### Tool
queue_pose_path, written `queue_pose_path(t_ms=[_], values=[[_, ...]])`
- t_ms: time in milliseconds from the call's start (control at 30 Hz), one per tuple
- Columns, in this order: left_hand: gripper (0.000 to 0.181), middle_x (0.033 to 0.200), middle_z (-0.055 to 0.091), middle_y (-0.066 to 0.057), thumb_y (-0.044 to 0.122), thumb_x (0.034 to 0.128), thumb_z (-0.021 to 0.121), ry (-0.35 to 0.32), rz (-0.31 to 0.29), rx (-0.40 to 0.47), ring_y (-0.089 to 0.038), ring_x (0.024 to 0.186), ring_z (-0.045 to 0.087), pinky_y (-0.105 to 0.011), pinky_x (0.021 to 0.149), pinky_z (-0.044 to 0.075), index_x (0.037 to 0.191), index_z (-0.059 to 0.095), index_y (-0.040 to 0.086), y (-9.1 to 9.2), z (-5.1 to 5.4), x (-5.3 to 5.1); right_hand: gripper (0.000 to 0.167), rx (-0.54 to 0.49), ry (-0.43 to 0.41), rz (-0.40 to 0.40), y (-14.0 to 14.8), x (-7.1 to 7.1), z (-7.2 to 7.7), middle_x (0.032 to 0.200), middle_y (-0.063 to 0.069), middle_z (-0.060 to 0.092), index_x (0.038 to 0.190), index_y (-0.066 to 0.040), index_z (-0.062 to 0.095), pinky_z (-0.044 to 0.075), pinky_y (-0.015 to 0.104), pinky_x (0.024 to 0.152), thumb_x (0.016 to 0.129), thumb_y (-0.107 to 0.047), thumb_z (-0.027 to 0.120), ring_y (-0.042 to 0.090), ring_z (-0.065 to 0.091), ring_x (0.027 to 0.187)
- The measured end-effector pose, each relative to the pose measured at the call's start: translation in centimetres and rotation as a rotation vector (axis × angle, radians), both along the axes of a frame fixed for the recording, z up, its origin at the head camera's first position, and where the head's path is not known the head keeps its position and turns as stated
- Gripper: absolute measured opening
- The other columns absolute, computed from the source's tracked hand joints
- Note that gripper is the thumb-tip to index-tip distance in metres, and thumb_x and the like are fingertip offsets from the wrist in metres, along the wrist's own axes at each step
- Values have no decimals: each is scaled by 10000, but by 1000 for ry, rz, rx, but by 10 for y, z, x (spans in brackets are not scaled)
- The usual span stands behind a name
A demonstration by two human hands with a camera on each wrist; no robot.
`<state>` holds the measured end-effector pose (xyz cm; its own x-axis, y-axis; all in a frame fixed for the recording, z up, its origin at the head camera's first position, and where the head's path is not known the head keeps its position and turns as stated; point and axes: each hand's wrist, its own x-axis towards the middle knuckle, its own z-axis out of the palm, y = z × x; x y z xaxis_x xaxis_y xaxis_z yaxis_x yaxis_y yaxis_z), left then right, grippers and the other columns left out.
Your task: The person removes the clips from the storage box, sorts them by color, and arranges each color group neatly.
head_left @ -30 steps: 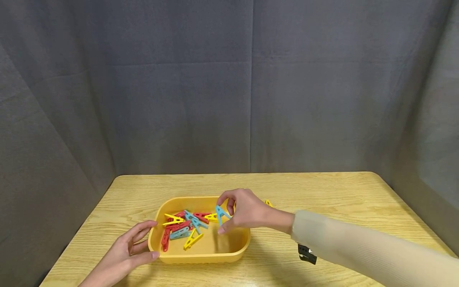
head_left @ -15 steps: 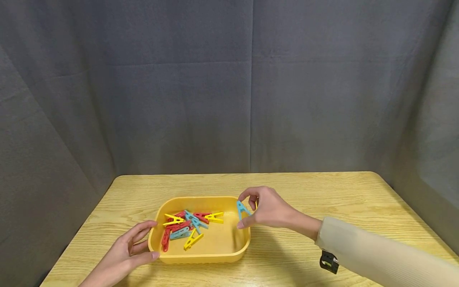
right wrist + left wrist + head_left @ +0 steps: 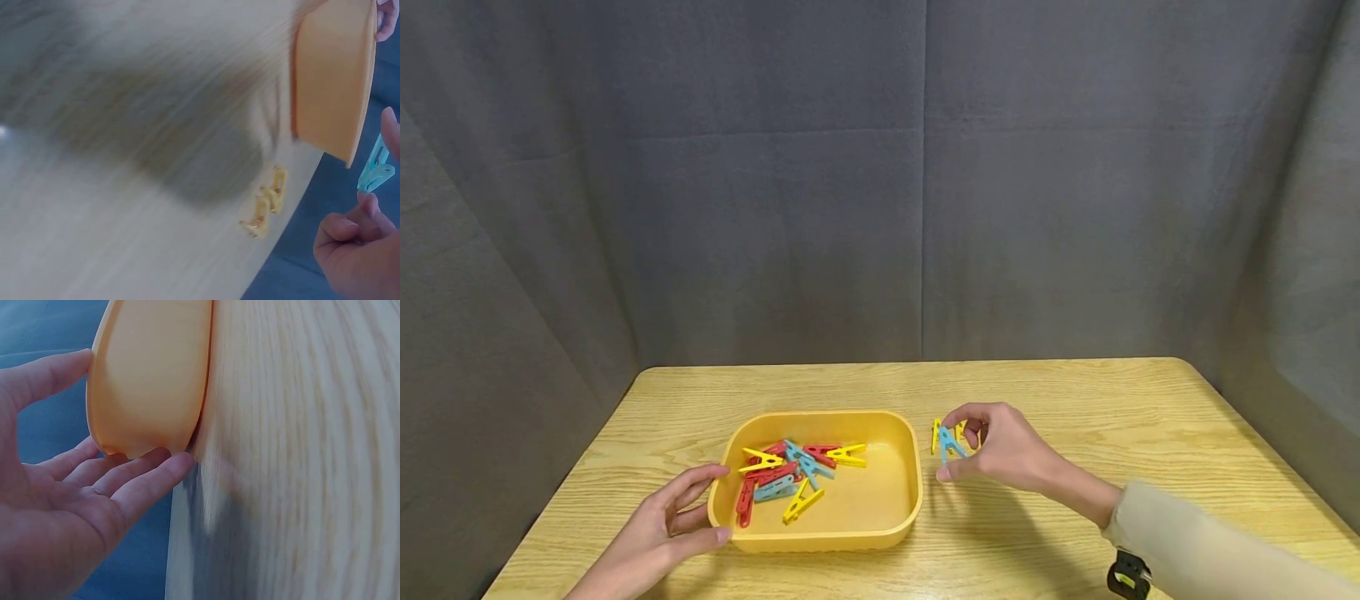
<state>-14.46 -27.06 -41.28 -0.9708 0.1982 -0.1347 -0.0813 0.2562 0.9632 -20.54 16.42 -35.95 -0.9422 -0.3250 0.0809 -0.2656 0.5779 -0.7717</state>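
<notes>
A yellow basket (image 3: 880,500) holds several red, blue and yellow clips, heaped mostly in its left half. My left hand (image 3: 651,537) touches the basket's left end, thumb and fingers spread; in the left wrist view that hand (image 3: 69,512) has its fingertips against the basket wall (image 3: 150,381). Right of the basket, my right hand (image 3: 1011,446) pinches a blue clip (image 3: 951,443) between thumb and forefinger. The right wrist view shows this blue clip (image 3: 376,172) in the right hand (image 3: 362,247), off the table surface. Two yellow clips (image 3: 275,189) stand on the table close together.
The wooden table (image 3: 1075,392) extends behind and to the right of the basket. A grey curtain (image 3: 775,208) hangs behind the table and along both sides. A black watch or band (image 3: 1129,575) hangs below the right sleeve (image 3: 1210,533).
My right hand has carried the blue clip rightward from above the basket, across its right rim, to beside the yellow clips. The left hand has stayed at the basket's left end.
</notes>
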Motion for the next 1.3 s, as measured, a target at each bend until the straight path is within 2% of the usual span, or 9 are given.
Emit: queue_pose_path(t_ms=[333,433,667,833,933,1300], values=[[799,1638,311,-327,50,906,823,-56,17,18,-435,1357,552,-360,928,605,1563,373,-15,-1,0,-3,557,-35,-67,-102,10,8,-23,756,15,503,1125,-35,747,357,248,585,668,-198,1019,152,450,685],[800,1634,312,-333,56,904,828,-47,13,21,-434,1351,557,-359,924,606,1561,376,-19,-1,0,-3,558,-47,-93,-128,9,9,-30,759,21,497,1130,-29,746,352,253,586,670,-186,1019,158,446,689],[824,1623,328,-341,74,912,829,-60,23,-4,-450,1370,535,-366,935,602,1577,355,-34,-2,0,-3,550,-70,-123,-146,5,9,-42,717,10,457,1126,-25,748,317,244,553,672,-172,1020,153,398,641],[819,1619,336,-341,67,909,830,-51,26,-13,-442,1353,554,-364,926,606,1574,363,-35,-1,-1,-3,568,-46,-122,-201,1,10,-49,700,1,449,1107,-50,769,305,245,559,627,-185,1042,153,401,642],[812,1621,320,-353,45,914,817,-35,4,10,-447,1350,554,-362,923,607,1572,351,-49,-2,-1,-3,599,-23,-120,-233,-2,10,-52,688,2,457,1113,-61,781,308,246,561,597,-194,1054,152,404,637],[818,1613,321,-365,40,918,811,-8,-34,37,-469,1352,542,-360,924,606,1568,330,-79,-4,-2,-3,621,16,-124,-260,-7,11,-58,753,39,501,1128,-61,784,330,283,601,587,-192,1060,186,444,699]])
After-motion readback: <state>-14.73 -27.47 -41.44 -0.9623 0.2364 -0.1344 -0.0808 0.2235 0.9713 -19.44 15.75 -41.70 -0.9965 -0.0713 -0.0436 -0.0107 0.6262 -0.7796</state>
